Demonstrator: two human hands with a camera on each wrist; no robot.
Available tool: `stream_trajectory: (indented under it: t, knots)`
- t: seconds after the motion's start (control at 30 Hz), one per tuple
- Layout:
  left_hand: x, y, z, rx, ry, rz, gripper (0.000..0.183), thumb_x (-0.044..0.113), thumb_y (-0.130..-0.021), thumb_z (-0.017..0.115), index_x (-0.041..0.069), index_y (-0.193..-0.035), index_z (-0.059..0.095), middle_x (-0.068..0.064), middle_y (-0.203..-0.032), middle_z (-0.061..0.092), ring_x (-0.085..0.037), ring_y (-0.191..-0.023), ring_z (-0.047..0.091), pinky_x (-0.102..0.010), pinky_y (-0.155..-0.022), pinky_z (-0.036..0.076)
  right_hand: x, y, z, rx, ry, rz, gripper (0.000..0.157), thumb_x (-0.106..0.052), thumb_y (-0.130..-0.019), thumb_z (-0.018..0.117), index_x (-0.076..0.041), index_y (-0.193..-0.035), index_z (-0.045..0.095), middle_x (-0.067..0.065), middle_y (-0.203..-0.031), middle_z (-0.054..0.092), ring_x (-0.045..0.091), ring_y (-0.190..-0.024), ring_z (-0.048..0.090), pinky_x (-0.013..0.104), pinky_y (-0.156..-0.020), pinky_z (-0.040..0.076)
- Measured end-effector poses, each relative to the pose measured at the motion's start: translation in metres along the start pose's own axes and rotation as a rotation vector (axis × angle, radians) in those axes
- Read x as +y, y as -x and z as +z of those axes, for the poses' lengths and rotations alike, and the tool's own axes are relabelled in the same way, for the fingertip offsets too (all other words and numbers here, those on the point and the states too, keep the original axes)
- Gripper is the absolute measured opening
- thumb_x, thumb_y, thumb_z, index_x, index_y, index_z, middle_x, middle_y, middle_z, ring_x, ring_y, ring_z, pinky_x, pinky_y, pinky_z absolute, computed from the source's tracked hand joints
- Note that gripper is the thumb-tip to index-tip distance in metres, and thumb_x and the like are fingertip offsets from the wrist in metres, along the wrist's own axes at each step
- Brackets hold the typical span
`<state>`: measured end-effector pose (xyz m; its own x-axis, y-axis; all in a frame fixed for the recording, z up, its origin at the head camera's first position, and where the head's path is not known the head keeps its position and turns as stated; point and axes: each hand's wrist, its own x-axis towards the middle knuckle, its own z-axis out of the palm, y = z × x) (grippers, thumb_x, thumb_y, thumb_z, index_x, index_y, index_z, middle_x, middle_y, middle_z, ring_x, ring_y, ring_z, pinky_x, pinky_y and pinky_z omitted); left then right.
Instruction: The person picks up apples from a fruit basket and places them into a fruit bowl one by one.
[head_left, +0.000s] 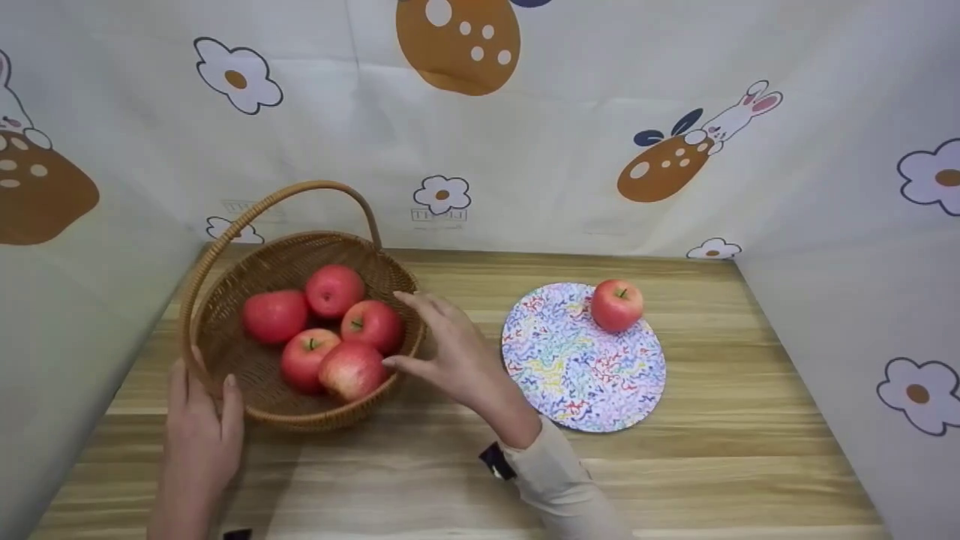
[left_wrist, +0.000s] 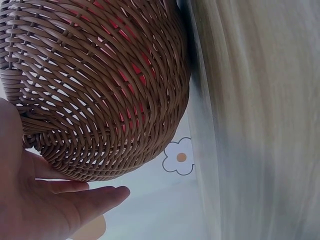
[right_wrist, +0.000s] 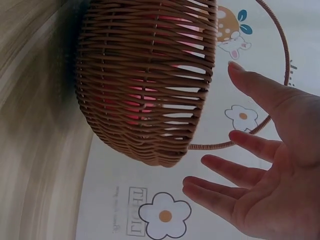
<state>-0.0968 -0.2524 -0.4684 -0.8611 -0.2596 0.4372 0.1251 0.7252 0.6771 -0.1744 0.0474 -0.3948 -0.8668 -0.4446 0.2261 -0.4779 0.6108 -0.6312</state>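
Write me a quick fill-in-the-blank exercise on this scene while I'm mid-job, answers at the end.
1. The wicker basket holds ____ apples.
2. The round, multicoloured board carries ____ apple.
3. The hand at the near foot of the basket's handle is the person's ____.
4. In the head view, the board lies to the ____ of the basket.

Missing words: five; one; left; right.
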Motion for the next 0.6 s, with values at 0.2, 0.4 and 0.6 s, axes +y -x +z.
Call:
stream_trajectory:
  t: [0.2,0.4,0.6]
  knots:
    - [0.001,-0.001,-0.001,-0.024,-0.004,-0.031,0.061,0.012,-0.109,0.046,-0.014,-0.160,0.025,-0.032,-0.158,0.031,-0.050,-0.150,0.031,-0.073,-0.116,0.031,-0.005,-0.003,0.007,-0.033,0.001,-0.038,0.076,-0.035,-0.091,0.085,-0.015,-0.156,0.052,0.011,-0.156,0.054,0.030,-0.145,0.050,0.047,-0.121,0.042]
    - [0.000,-0.001,-0.001,-0.020,-0.006,-0.025,0.061,0.011,-0.109,0.047,-0.014,-0.160,0.026,-0.032,-0.159,0.032,-0.050,-0.150,0.031,-0.072,-0.118,0.030,-0.008,-0.007,0.014,-0.055,0.029,-0.070,0.073,-0.031,-0.092,0.085,-0.014,-0.155,0.053,0.015,-0.155,0.054,0.032,-0.143,0.052,0.046,-0.120,0.044]
    - [0.003,-0.001,-0.003,-0.038,-0.021,-0.054,0.062,0.015,-0.110,0.046,-0.013,-0.161,0.026,-0.031,-0.161,0.029,-0.050,-0.152,0.029,-0.073,-0.118,0.030,-0.011,-0.011,0.020,-0.066,0.080,-0.125,0.069,-0.031,-0.091,0.085,-0.011,-0.151,0.056,0.013,-0.150,0.058,0.029,-0.138,0.057,0.040,-0.117,0.047]
